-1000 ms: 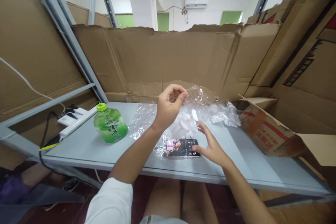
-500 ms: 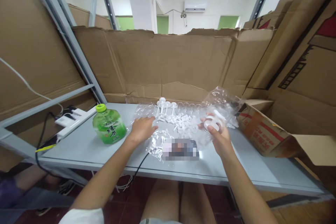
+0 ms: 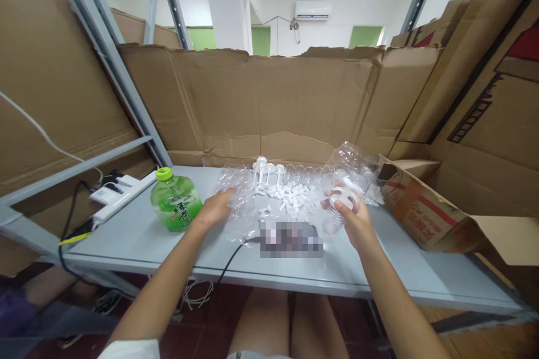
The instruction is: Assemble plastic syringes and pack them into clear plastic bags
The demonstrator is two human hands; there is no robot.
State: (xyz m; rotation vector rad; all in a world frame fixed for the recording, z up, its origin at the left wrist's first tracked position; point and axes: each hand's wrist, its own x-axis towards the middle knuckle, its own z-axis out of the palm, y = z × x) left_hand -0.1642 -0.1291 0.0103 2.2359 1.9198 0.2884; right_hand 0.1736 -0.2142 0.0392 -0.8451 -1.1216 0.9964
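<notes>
Film (image 3: 243,197) lay by the half-open left hand (image 3: 215,208) (grip unclear); right hand (image 3: 357,223) curled round plastic parts (image 3: 346,197), seemingly steadying them.

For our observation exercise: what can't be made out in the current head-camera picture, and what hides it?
All in the head view:
Beneath the pixelated patch: masked by the blocking.
Right hand, far fingers: mostly behind the white and clear pieces it holds.
Left hand: fingertips too blurred to tell whether they grip the plastic film.
Small white parts: too small and heaped to count.
Purple clothing: cut off by the left edge.
</notes>
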